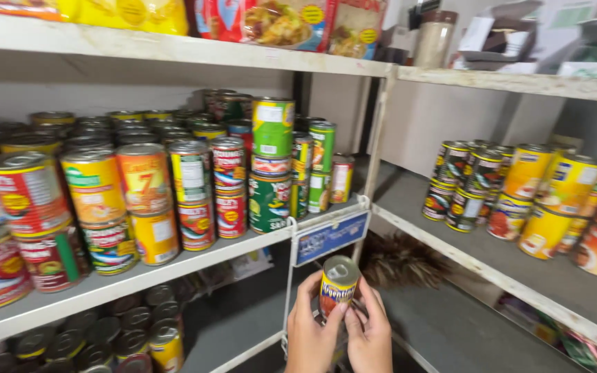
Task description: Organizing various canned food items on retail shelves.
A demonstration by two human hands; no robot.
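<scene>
White metal shelves (pixel 174 266); 2 hands (pixel 340 331) grip 1 cylindrical (shiny-lidded) tin can (pixel 338 284).

Two bare hands, left hand (pixel 310 331), right hand (pixel 370 335); no rings/sleeves visible, wrists prob. uncovered

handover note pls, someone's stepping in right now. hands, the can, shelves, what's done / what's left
Left hand: wrapped around the lower part of a small yellow can, held upright below the front edge of the middle shelf.
Right hand: fingers on the same can's right side, steadying it.
Shelves: stacked cans fill the left bay; the right bay holds a group of yellow and dark cans. A blue sign hangs on the wire rack at the shelf edge, just above the can.
Done: the can is in both hands, off any shelf.
Left: the can rests on no shelf yet; bare shelf space shows in the right bay.
</scene>
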